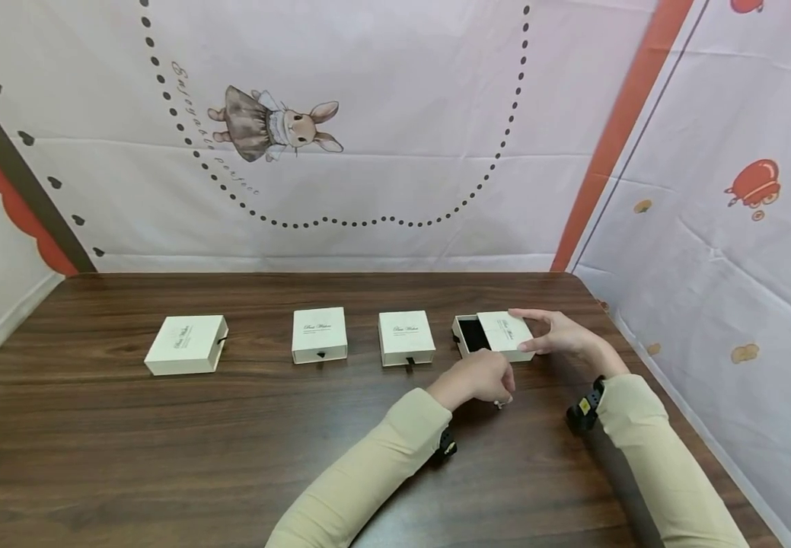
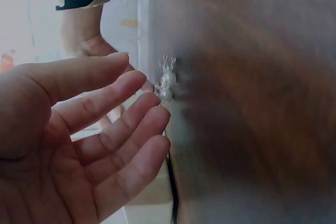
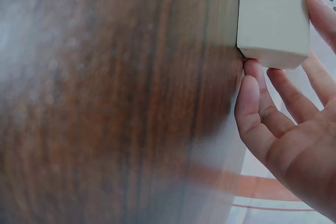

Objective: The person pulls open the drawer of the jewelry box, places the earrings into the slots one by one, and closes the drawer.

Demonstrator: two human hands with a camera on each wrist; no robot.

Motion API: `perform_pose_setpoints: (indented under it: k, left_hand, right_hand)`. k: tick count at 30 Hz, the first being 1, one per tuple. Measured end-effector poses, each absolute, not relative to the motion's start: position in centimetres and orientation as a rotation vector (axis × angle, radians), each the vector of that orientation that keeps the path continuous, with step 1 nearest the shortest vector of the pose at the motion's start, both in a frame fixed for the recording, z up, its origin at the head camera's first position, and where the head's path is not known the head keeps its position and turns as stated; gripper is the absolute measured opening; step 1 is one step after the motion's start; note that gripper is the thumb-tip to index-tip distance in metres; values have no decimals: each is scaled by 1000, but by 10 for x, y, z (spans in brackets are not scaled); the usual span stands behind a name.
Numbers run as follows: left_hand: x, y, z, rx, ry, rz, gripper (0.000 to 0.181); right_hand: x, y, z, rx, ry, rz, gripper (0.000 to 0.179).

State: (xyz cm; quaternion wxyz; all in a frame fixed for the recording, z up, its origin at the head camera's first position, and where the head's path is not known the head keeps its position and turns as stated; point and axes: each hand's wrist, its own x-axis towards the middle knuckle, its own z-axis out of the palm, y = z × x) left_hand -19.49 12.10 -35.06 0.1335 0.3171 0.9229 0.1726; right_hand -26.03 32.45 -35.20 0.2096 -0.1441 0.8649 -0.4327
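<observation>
In the head view, a cream drawer-style gift box point(image 1: 506, 335) at the right stands partly pulled out, its black-lined drawer point(image 1: 473, 335) showing on the left. My right hand point(image 1: 559, 335) grips the box's right end; the right wrist view shows the fingers point(image 3: 294, 98) at that end. My left hand point(image 1: 480, 375) is low over the table in front of the box. In the left wrist view its fingers are relaxed and spread. A small piece of pearl jewelry point(image 2: 167, 80) appears just beyond its fingertips, and I see no pinch on it.
Three closed cream gift boxes stand in a row to the left: one nearest point(image 1: 406, 339), one in the middle point(image 1: 320, 335), one far left point(image 1: 187, 345). All are on a dark wooden table point(image 1: 231, 457). Behind it hangs a printed cloth point(image 1: 395, 114).
</observation>
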Motion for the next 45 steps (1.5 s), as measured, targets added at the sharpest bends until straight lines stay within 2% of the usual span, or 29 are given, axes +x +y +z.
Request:
perform_pose_setpoints:
  k: [3,17,28,36,45]
  left_hand:
    - [-192,126,-352,924,2739,440,2]
    - [-195,137,-355,803,2808,246,21]
    - [-195,138,-353,774,2776,204,14]
    - [-198,131,-347,834,2767,367,29]
    - [-200,123,-343,851,2683,355,8]
  right_hand:
    - [-258,325,-352,-380,2394,-1226,75]
    - [-258,327,-351,-366,2378,-1239,75]
    - [-257,327,-353,-345,2359,-1280,74]
    - [-257,329,-354,-322,2355,-1282,75]
    - [-260,325,-355,-339,2364,-1270,75]
